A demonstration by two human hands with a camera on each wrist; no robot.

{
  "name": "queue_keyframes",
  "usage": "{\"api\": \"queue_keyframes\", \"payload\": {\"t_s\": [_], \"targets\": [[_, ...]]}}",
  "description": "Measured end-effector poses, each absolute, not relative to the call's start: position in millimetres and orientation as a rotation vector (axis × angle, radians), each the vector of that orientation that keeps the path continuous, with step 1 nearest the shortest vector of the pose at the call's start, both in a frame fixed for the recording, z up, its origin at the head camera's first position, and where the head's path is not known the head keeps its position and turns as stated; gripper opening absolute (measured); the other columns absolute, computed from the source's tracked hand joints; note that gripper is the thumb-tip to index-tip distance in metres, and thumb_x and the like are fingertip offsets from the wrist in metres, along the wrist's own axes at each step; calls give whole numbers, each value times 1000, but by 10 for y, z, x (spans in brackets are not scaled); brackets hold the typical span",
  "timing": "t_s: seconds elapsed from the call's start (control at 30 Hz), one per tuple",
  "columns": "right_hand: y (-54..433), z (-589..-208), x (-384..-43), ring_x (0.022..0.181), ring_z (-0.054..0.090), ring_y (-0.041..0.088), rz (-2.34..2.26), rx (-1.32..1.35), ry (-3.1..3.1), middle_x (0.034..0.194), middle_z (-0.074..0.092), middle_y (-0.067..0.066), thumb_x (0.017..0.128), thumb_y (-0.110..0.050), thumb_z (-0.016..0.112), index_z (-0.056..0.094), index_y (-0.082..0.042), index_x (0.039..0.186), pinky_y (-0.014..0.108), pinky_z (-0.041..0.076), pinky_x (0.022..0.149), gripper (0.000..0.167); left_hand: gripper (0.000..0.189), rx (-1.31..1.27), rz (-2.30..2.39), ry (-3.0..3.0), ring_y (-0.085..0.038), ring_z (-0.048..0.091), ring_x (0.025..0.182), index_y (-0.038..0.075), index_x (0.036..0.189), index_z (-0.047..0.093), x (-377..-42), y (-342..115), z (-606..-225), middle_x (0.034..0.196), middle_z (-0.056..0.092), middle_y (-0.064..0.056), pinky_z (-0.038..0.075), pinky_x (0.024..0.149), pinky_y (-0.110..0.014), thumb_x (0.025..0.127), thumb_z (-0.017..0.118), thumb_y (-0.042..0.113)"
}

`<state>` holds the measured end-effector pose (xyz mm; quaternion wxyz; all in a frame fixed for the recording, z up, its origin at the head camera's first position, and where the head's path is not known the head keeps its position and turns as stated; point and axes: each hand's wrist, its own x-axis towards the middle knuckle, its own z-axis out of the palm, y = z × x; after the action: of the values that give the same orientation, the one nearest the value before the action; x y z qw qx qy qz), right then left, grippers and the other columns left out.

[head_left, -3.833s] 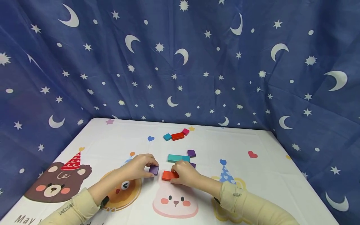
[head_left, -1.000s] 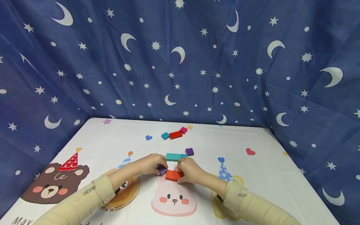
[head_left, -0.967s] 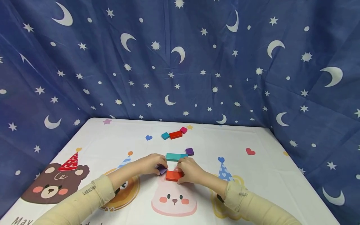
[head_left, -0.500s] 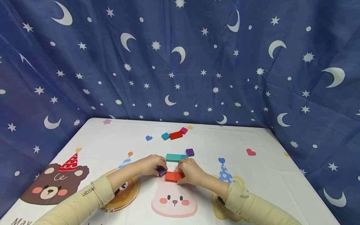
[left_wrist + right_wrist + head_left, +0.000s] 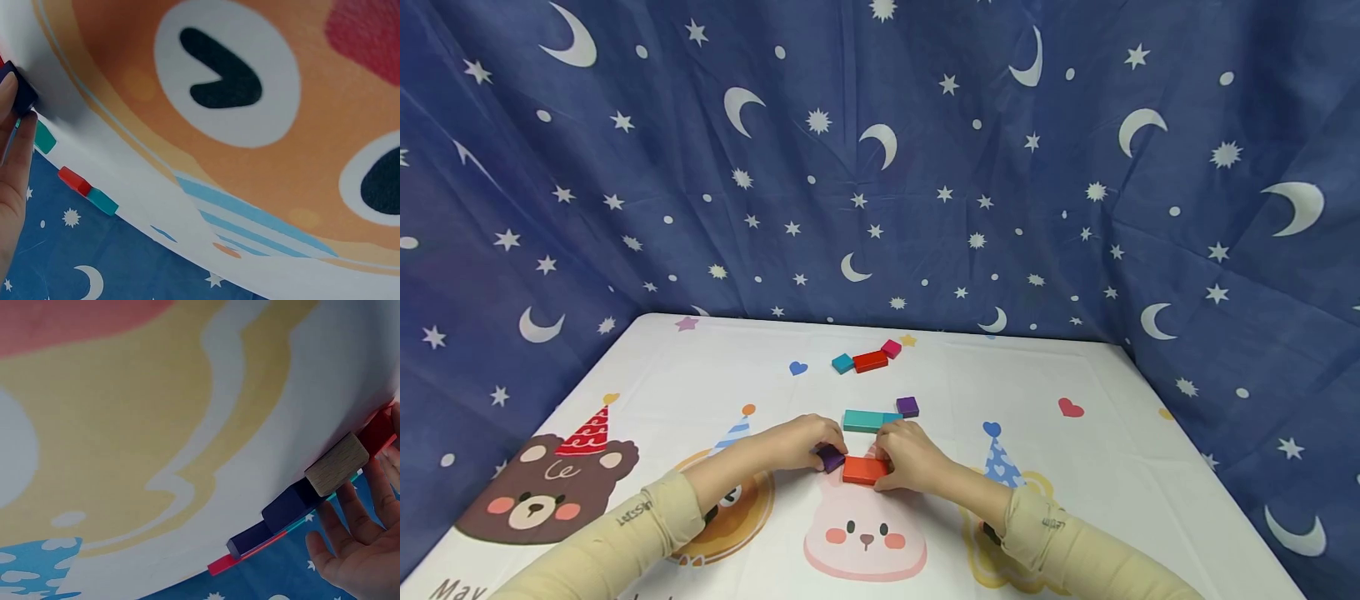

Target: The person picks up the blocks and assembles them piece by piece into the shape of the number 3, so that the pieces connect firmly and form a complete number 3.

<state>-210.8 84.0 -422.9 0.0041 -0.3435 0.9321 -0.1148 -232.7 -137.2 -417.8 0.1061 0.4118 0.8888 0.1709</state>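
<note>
In the head view my left hand (image 5: 805, 442) pinches a small purple block (image 5: 831, 457) at the upper left corner of a red block (image 5: 863, 470); whether the two touch I cannot tell. My right hand (image 5: 913, 458) holds that red block by its right end, thumb on the near side. Just beyond lie a long teal block (image 5: 862, 421) and a blue block (image 5: 892, 417), end to end. Another purple block (image 5: 907, 407) lies at their far right. The right wrist view shows a block with a bare wood face (image 5: 337, 464) beside the red one, hidden in the head view.
Farther back, a blue block (image 5: 842, 363), a red block (image 5: 871, 361) and a pink block (image 5: 891, 348) form a slanting row. A white cloth with cartoon animals covers the table (image 5: 1000, 375). A blue star-and-moon curtain (image 5: 880, 167) hangs behind and at the sides.
Since the oldest frame my left hand has carried the purple block right, up to the red block. My right hand and the red block have shifted slightly right. Over the last second hardly anything moves.
</note>
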Motion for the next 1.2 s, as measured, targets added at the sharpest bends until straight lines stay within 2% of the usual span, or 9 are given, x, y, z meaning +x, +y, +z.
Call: {"api": "queue_keyframes", "payload": {"t_s": [0.13, 0.3, 0.5, 0.67, 0.83, 0.93, 1.2], "targets": [[852, -4229, -2094, 93, 53, 18, -362, -1065, 2920, 84, 62, -2, 64, -32, 86, 61, -12, 68, 39, 43, 90, 32, 30, 1222, 508, 2618, -15, 62, 95, 8, 104, 71, -2323, -1366, -4181, 100, 69, -4, 52, 89, -32, 76, 74, -1], [864, -4240, -2088, 92, 54, 18, -365, -1060, 2922, 85, 63, -1, 64, -32, 86, 61, -12, 68, 40, 43, 91, 32, 29, 1214, 518, 2619, -16, 62, 95, 9, 104, 72, -2304, -1362, -4178, 100, 70, -4, 52, 89, -33, 76, 74, 1], [880, -4249, -2101, 88, 51, 15, -395, -1053, 2911, 79, 61, -3, 65, -36, 85, 63, -12, 70, 38, 44, 88, 34, 30, 1207, 529, 2620, -18, 62, 95, 6, 106, 71, -2284, -1356, -4167, 101, 70, -5, 52, 88, -35, 76, 74, 0], [924, -4240, -2105, 83, 46, 12, -429, -1071, 2884, 75, 58, -4, 67, -36, 84, 65, -10, 80, 36, 43, 86, 35, 38, 1195, 512, 2622, -19, 62, 99, 6, 114, 68, -2272, -1349, -4156, 108, 69, -7, 51, 91, -36, 76, 75, 3], [1022, -4154, -2152, 98, 50, 19, -497, -1062, 2786, 93, 62, 2, 68, -33, 84, 65, -7, 93, 40, 44, 91, 41, 39, 1202, 493, 2642, -19, 60, 102, 8, 114, 67, -2250, -1328, -4148, 110, 67, -6, 50, 94, -36, 77, 77, 11], [1128, -4084, -2207, 109, 48, 26, -543, -1025, 2713, 106, 60, 6, 69, -26, 84, 64, -7, 100, 44, 44, 96, 41, 36, 1199, 507, 2647, -20, 60, 104, 8, 113, 68, -2225, -1305, -4144, 111, 66, -6, 49, 94, -38, 78, 76, 15], [1363, -4061, -2280, 120, 46, 33, -609, -1041, 2675, 120, 58, 12, 74, -13, 78, 63, -8, 105, 51, 39, 103, 35, 37, 1110, 567, 2675, -22, 60, 109, 9, 115, 67, -2176, -1277, -4130, 114, 66, -5, 47, 97, -42, 80, 74, 21]]}}
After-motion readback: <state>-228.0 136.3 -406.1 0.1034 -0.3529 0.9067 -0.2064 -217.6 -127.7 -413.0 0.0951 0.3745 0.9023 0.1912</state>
